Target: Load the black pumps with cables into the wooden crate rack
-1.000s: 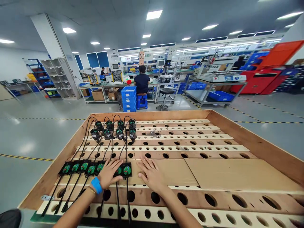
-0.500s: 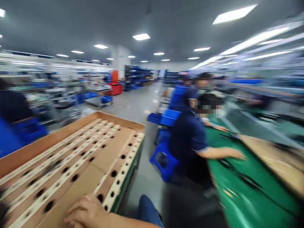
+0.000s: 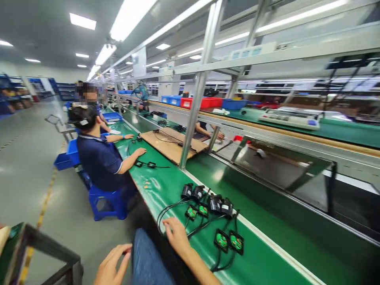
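Note:
My right hand (image 3: 177, 234) is over the near edge of the green bench (image 3: 166, 178), its fingers loosely bent and apart. Its fingertips lie beside a loop of black cable (image 3: 160, 215); whether they touch it is unclear. Low in the view, my left hand (image 3: 114, 263) hangs over my leg, thumb apart from the fingers, with nothing visible in it. Ahead of the right hand sit several black cylindrical parts (image 3: 215, 204) with cables. Small square black frames with green circuit boards (image 3: 221, 240) lie nearer, some joined to cables.
A co-worker (image 3: 101, 158) sits on a blue stool (image 3: 107, 202) further along the bench. A brown board (image 3: 173, 144) lies past a metal post (image 3: 196, 111). Red bins (image 3: 202, 103) stand on the shelf behind. A dark cart frame (image 3: 50, 253) is at lower left.
The view has swung right, from a box of cardboard with rows of holes to the green bench. A hand of mine that lay on that cardboard has left it; both hands now show near the bench.

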`<act>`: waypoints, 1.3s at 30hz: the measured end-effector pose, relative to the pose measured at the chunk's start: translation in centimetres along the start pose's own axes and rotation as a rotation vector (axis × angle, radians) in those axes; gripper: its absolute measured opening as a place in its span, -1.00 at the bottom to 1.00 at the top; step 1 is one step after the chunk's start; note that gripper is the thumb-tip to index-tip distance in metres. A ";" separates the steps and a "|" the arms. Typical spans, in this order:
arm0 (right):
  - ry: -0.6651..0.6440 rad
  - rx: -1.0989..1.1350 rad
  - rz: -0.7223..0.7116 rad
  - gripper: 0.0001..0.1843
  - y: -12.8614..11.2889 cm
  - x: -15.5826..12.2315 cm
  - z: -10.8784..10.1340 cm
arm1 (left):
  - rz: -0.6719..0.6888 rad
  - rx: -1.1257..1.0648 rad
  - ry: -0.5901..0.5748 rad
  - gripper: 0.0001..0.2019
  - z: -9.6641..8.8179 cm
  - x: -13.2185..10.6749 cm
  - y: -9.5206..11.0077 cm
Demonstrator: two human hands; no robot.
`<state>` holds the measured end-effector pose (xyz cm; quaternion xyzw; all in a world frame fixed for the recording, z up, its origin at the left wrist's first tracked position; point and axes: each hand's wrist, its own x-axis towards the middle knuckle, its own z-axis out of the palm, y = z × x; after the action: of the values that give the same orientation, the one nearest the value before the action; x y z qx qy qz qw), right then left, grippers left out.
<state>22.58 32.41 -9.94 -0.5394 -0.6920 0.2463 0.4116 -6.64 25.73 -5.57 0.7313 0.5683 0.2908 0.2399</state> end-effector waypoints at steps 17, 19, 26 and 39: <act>0.399 -0.314 0.146 -0.81 11.2 -9.6 -10.8 | 0.282 -0.002 -0.753 -0.60 30.8 40.1 15.1; 0.408 -0.306 0.116 -0.80 11.4 -8.7 -11.7 | 0.280 0.005 -0.683 -0.60 30.5 40.4 15.0; 0.124 -0.390 -0.002 -0.72 12.8 -2.2 -15.9 | 0.905 0.502 -0.851 -0.44 30.6 40.4 20.8; -0.691 -0.598 0.089 -0.26 11.5 7.2 -15.4 | 0.336 0.534 -0.443 -0.71 19.6 41.7 9.7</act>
<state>41.09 41.11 -8.48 -0.5497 -0.8057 0.2188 -0.0280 21.46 63.55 -6.67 0.8960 0.4308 0.0027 0.1071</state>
